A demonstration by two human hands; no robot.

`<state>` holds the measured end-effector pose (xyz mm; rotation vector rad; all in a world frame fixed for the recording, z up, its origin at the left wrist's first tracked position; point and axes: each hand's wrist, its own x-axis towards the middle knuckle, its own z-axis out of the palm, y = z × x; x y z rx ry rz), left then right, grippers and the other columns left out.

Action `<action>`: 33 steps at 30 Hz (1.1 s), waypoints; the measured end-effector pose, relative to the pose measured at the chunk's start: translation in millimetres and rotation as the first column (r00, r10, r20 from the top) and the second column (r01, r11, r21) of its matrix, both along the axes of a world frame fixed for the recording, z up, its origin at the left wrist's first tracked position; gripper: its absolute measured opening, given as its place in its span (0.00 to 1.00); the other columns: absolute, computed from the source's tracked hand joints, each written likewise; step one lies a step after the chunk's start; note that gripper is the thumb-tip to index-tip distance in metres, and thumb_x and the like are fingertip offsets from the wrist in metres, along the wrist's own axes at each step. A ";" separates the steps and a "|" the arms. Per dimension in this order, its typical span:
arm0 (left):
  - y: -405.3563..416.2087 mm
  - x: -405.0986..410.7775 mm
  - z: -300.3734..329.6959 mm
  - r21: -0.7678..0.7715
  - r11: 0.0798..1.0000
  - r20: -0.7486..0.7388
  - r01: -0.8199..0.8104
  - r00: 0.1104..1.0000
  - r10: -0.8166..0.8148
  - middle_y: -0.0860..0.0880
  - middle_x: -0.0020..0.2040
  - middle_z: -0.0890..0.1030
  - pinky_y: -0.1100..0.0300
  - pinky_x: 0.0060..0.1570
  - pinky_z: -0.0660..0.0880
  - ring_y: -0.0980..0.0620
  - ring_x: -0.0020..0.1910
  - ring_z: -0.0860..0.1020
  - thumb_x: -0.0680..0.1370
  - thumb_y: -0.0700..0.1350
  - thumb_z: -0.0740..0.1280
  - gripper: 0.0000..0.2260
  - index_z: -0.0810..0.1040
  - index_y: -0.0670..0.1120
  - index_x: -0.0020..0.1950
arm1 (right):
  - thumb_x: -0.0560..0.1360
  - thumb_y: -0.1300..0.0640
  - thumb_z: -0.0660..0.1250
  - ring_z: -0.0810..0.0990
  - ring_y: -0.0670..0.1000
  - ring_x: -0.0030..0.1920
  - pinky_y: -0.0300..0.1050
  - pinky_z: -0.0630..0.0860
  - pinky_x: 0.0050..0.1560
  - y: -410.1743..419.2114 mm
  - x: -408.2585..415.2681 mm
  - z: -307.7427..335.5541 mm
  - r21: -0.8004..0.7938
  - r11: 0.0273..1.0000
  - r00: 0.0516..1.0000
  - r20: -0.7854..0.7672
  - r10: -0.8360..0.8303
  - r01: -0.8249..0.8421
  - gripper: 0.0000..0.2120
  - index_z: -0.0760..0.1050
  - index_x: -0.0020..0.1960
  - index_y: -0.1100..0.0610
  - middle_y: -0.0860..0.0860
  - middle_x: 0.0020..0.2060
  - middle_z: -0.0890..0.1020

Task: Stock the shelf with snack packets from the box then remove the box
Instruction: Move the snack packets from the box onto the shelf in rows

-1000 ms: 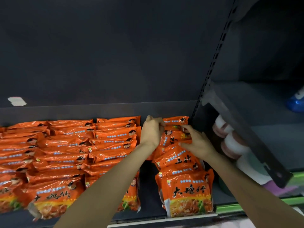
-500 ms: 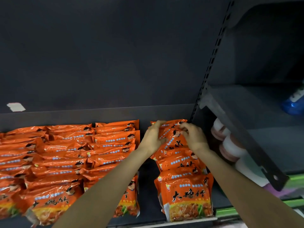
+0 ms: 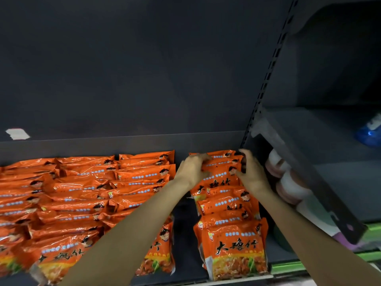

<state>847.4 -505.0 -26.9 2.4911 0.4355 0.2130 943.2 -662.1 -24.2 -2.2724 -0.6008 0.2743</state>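
Change in hands: both hands are now found further back along the rightmost row than half a second ago, and set wider apart, one on each side of the rear packets.
Change in view: the shelf and packets are seen slightly lower in the picture than before; the rest of the stock is unchanged.
Left hand (image 3: 192, 169): at 11 o'clock of the rightmost row, fingers curled over the left edges of the rear orange snack packets (image 3: 221, 165), which are gripped.
Right hand (image 3: 250, 175): at 1 o'clock of the same row, fingers curled over the right edges of those packets, which are held between the two hands.
Task's packets: stood leaning on the dark shelf (image 3: 185, 234), against its back wall, at the far end of the rightmost row.
Front packet (image 3: 234, 247): at 6 o'clock of that row, its printed face turned forward.
Count, rows: four rows of orange packets are seen; the leftmost is cut by the picture's edge.
Count, rightmost row: about seven packets; the rear ones are partly hidden.
Count, hands: two.
Left rows (image 3: 82, 195): packed tight at 9 o'clock, a bare strip of shelf kept between them and the rightmost row.
White tubs (image 3: 288, 182): at 3 o'clock, below the neighbouring shelf (image 3: 309, 182); three are made out.
Blue item (image 3: 369, 134): one, at 2 o'clock, blurred.
Box: none is seen.
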 end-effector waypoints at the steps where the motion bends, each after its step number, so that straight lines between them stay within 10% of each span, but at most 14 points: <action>1: -1.2 -1.1 -2.4 0.009 0.999 -0.041 0.035 0.999 -0.035 0.48 0.66 0.75 0.47 0.67 0.68 0.48 0.66 0.72 0.72 0.45 0.72 0.25 0.71 0.49 0.68 | 0.74 0.62 0.67 0.70 0.53 0.66 0.51 0.71 0.62 0.0 -2.0 4.1 -0.020 0.999 0.998 0.035 0.049 -0.048 0.30 0.60 0.71 0.46 0.52 0.66 0.68; 7: -1.3 -11.8 -13.7 0.179 0.976 -0.193 0.121 0.977 -0.085 0.50 0.72 0.66 0.47 0.70 0.59 0.48 0.72 0.61 0.76 0.52 0.67 0.26 0.64 0.53 0.73 | 0.77 0.56 0.63 0.62 0.50 0.70 0.48 0.64 0.67 -3.2 -5.6 -4.3 -0.341 0.924 0.969 0.111 0.222 -0.173 0.22 0.65 0.71 0.48 0.49 0.68 0.67; 20: -51.6 -50.7 -2.4 0.036 0.994 -0.020 0.108 0.994 -0.107 0.48 0.68 0.72 0.54 0.68 0.66 0.49 0.68 0.68 0.80 0.55 0.59 0.21 0.70 0.47 0.69 | 0.77 0.52 0.64 0.62 0.50 0.70 0.43 0.62 0.66 -65.3 -45.8 -8.8 -0.107 0.972 0.969 0.111 0.219 -0.207 0.24 0.64 0.72 0.51 0.50 0.70 0.64; 27: -98.7 -102.2 -17.9 0.077 0.995 -0.245 0.069 0.968 -0.048 0.49 0.77 0.54 0.46 0.73 0.57 0.46 0.75 0.53 0.65 0.66 0.71 0.46 0.53 0.53 0.76 | 0.68 0.42 0.72 0.53 0.54 0.75 0.48 0.55 0.73 -121.7 -78.5 -24.7 -0.154 0.936 0.941 -0.179 0.288 -0.316 0.44 0.47 0.75 0.39 0.53 0.75 0.49; 33: -119.8 -114.3 -35.0 0.350 0.930 -0.310 0.116 0.951 -0.002 0.47 0.76 0.55 0.46 0.71 0.57 0.46 0.75 0.54 0.69 0.55 0.73 0.44 0.50 0.52 0.76 | 0.69 0.56 0.74 0.72 0.58 0.64 0.50 0.67 0.69 -122.5 -92.4 -44.6 -0.257 0.895 0.931 -0.139 0.339 -0.364 0.49 0.43 0.76 0.43 0.57 0.71 0.55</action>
